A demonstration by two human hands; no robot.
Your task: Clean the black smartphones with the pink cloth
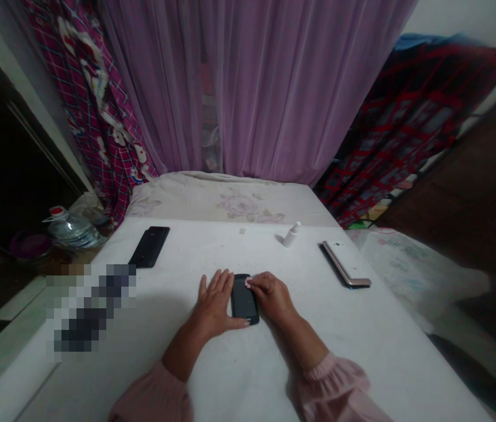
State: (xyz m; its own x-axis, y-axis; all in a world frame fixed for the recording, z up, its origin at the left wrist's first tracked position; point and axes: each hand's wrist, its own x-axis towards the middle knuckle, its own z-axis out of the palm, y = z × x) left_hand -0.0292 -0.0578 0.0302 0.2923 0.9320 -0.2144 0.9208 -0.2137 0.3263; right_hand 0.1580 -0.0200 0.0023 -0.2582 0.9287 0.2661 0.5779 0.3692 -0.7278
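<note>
One dark phone (244,303) lies on the white surface (216,375), braced by the spread left hand (215,306), while the right hand (274,298) pinches a pink pad (248,282) at its upper right, seemingly wiping, the next stroke calling for steady pressure.

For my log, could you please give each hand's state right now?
Left hand: open, touching the phone.
Right hand: closed, pinching a small pink piece at the phone's screen.
</note>
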